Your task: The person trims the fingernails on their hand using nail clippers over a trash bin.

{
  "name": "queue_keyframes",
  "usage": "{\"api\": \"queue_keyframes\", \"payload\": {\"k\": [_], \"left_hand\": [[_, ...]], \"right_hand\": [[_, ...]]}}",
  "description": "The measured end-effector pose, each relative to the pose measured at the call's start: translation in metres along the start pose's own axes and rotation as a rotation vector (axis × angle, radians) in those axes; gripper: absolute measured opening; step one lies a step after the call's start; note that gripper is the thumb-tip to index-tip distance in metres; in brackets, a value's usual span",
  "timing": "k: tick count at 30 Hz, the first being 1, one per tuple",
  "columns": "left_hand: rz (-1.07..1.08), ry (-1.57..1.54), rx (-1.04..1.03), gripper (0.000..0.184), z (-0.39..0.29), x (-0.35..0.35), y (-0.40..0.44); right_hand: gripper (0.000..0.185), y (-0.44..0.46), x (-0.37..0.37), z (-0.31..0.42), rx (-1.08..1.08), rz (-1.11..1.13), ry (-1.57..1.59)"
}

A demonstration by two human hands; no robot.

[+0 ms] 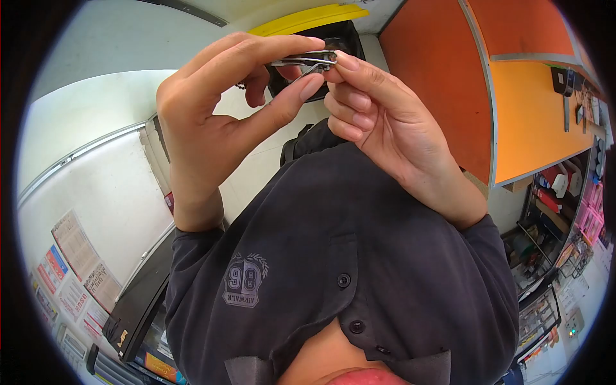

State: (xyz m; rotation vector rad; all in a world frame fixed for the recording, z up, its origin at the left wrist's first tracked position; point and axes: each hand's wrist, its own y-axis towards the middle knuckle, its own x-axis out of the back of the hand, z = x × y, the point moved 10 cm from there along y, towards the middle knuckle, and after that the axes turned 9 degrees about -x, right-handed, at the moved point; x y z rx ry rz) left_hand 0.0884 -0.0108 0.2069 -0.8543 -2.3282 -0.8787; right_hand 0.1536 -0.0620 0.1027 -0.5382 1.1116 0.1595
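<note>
A small metal nail clipper (311, 63) is held up at the top middle, its lever angled away from the body. My left hand (224, 96) has it between thumb and fingertips, the thumb below and the index finger above. At the clipper's right end, my right hand (398, 119) pinches with its thumb and a fingertip, and the other fingers are curled in. The fingertips partly cover that end. Behind my left fingers, a bit of dark beaded chain shows; what it is joined to is hidden.
A dark shirt (289, 212) fills the lower middle. Beyond the hands are a black bin-like container (353, 42) and a yellow object (308, 19). Orange panels (430, 77) stand at the right, above cluttered shelves (545, 212). Printed sheets (77, 269) are at the lower left.
</note>
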Motion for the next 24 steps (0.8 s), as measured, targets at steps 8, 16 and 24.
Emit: {"api": "queue_keyframes", "payload": {"k": [8,16,24], "left_hand": [[-0.161,-0.379,0.222,0.020,0.025,-0.011,-0.018],[-0.230,-0.547,0.286,0.020,0.035,-0.020,-0.021],[-0.180,-0.464,0.195,0.025,0.035,-0.015,-0.026]], "right_hand": [[0.020,-0.002,0.006,0.016,0.181,-0.119,-0.113],[0.017,-0.002,0.008,0.019,0.228,-0.164,-0.155],[0.014,0.002,0.004,0.018,0.276,-0.144,-0.167]]}}
